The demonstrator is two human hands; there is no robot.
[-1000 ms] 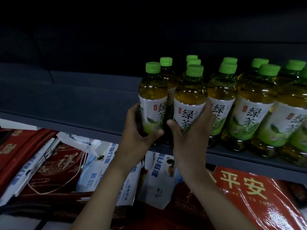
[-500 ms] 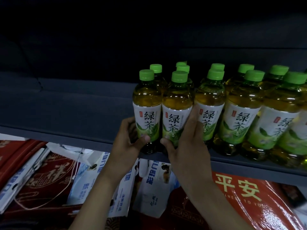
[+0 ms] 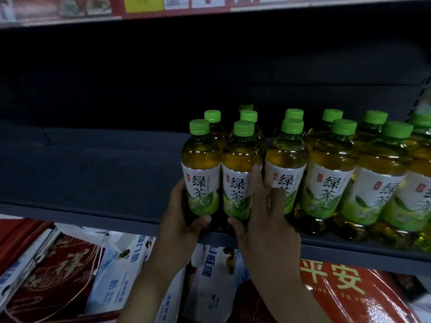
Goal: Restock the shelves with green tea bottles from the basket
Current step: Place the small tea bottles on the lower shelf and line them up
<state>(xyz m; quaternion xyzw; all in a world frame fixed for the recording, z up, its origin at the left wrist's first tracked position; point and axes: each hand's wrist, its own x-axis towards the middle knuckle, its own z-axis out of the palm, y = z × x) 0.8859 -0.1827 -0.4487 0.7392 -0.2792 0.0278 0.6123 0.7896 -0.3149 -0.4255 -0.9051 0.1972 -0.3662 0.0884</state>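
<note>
Now at the dark shelf (image 3: pixel 93 173), I have both hands on the front pair of green tea bottles, which stand at the shelf's front edge. My left hand (image 3: pixel 179 220) wraps the end bottle (image 3: pixel 201 173) low down, with the thumb across the foot of its label. Touching it on the right stands the second bottle (image 3: pixel 238 180). My right hand (image 3: pixel 268 220) grasps that one, thumb at its base and fingers slipped between it and the stocked row (image 3: pixel 331 183) further right. Both bottles are upright with labels forward. To finish well, I judge, I should slide the pair back from the lip together, snug against the row. Then I should draw my right fingers straight out so that no neighbour tips. The basket is out of view.
</note>
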